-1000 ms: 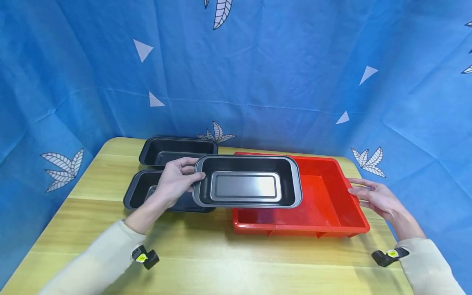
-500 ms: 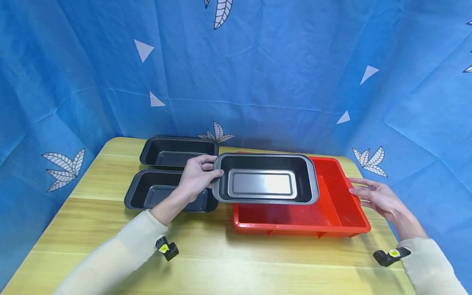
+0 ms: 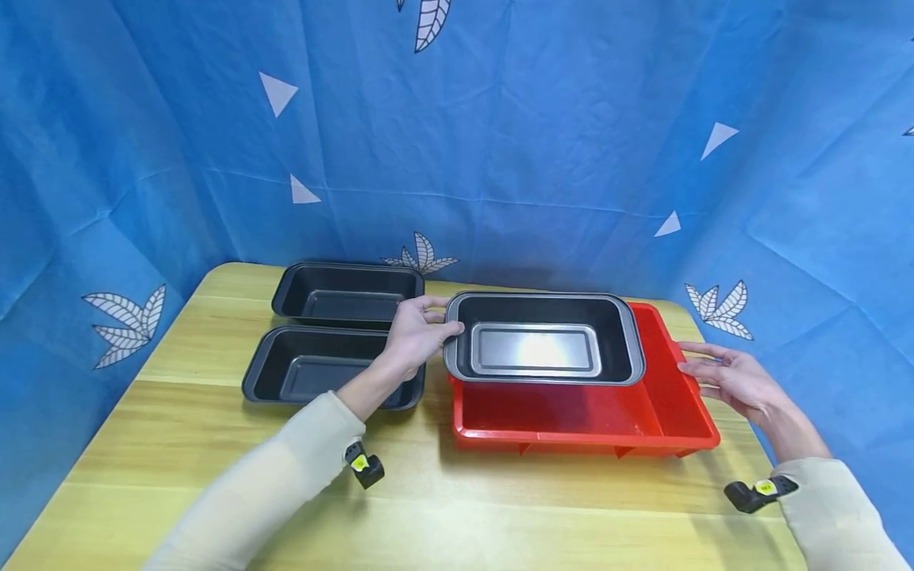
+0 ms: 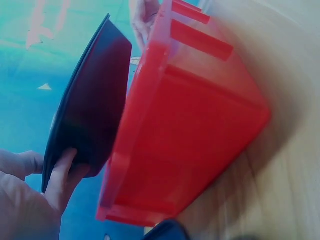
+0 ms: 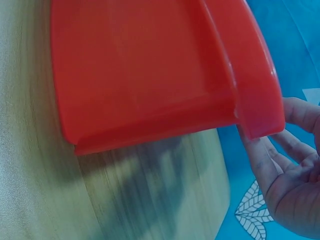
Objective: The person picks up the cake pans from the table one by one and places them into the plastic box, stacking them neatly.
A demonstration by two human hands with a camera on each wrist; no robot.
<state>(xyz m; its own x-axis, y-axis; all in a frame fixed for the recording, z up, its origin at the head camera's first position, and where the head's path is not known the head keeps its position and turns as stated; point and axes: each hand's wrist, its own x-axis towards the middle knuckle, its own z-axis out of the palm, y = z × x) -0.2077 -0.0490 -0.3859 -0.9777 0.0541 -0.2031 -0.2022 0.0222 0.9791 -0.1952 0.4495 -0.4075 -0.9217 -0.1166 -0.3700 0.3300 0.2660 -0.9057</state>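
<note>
My left hand (image 3: pixel 416 336) pinches the short left end of a dark metal loaf pan (image 3: pixel 535 349), thumb over the rim and fingers underneath. The pan is held up over the back half of a red plastic tray (image 3: pixel 564 442), hiding part of its inside. In the left wrist view, the underside of the pan (image 4: pixel 97 95) shows beside the tray's outer wall (image 4: pixel 165 145). My right hand (image 3: pixel 739 385) holds the tray's right rim. In the right wrist view, the fingers of the right hand (image 5: pixel 295 175) reach around and below that rim (image 5: pixel 260 100).
Two more dark loaf pans stand on the wooden table (image 3: pixel 428 507) at the left: a far one (image 3: pixel 346 305) and a nearer one (image 3: pixel 314 379), which my left forearm partly covers. A blue patterned cloth (image 3: pixel 500 143) hangs behind the table and along its sides.
My left hand has carried the loaf pan rightward and slightly back, farther across the red tray, uncovering more of the two pans at left. The right hand stays at the tray's rim.
</note>
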